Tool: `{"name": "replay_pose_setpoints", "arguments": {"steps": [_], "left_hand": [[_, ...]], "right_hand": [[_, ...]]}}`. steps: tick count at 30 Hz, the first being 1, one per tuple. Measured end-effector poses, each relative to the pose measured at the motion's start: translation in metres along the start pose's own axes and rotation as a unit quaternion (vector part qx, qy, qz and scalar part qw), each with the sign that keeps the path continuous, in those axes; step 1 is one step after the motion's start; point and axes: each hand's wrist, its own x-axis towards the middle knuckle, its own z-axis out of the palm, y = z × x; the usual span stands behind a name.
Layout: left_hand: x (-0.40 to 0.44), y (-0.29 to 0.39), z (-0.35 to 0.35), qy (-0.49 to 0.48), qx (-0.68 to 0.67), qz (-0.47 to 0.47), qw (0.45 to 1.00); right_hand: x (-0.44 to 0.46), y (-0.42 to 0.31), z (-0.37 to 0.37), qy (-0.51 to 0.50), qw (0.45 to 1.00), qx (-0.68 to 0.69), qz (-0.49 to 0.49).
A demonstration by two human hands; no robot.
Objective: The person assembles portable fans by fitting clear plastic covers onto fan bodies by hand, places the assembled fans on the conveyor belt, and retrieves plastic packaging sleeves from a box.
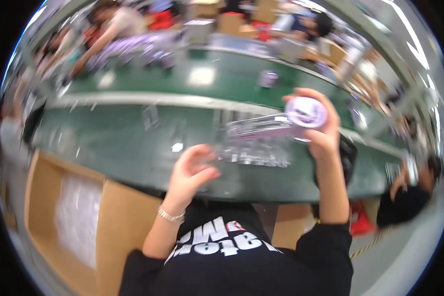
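Observation:
My right hand is wrapped round a purple container with a round, pale lid, held above the green table. Just left of the container, and seemingly touching it, is a long purple printed box; blur hides how the two meet. My left hand hovers over the table's near edge, its fingers curved and apart, with nothing between them. Between the hands, several clear plastic pieces lie in a row on the table.
An open cardboard box with clear plastic inside stands at the near left. A white rail crosses the green table. Beyond it, a purple container stands on a green belt. Several people work around, one at the right.

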Motion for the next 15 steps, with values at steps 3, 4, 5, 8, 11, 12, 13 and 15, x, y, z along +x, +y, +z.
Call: {"name": "replay_pose_setpoints", "arguments": {"steps": [3,4,5,8,11,12,13,15], "left_hand": [[-0.002,-0.003,-0.006,-0.004,-0.041,-0.024,0.999],[0.002,-0.006,-0.009,-0.008,-0.031,-0.046,0.998],[0.002,-0.007,-0.013,0.004,-0.029,-0.053,0.998],[0.003,-0.004,-0.02,-0.011,0.003,-0.098,0.995],[0.01,-0.01,-0.032,-0.038,-0.099,-0.115,0.988],[0.011,-0.011,-0.034,-0.034,-0.101,-0.119,0.987],[0.012,-0.011,-0.036,-0.041,-0.073,-0.104,0.991],[0.009,-0.008,-0.029,-0.007,-0.056,-0.06,0.997]], "right_hand": [[0.005,0.014,0.012,0.02,0.999,-0.022,-0.02],[0.005,0.024,0.012,0.031,0.999,-0.016,-0.009],[0.004,0.03,0.014,0.034,0.999,-0.001,0.006],[0.001,0.043,0.022,0.039,0.999,0.01,0.02],[0.001,0.055,0.027,0.034,0.999,0.015,0.034],[0.0,0.059,0.028,0.038,0.999,0.014,0.036],[-0.001,0.062,0.029,0.037,0.998,0.015,0.042],[-0.002,0.065,0.031,0.055,0.997,0.019,0.056]]}}
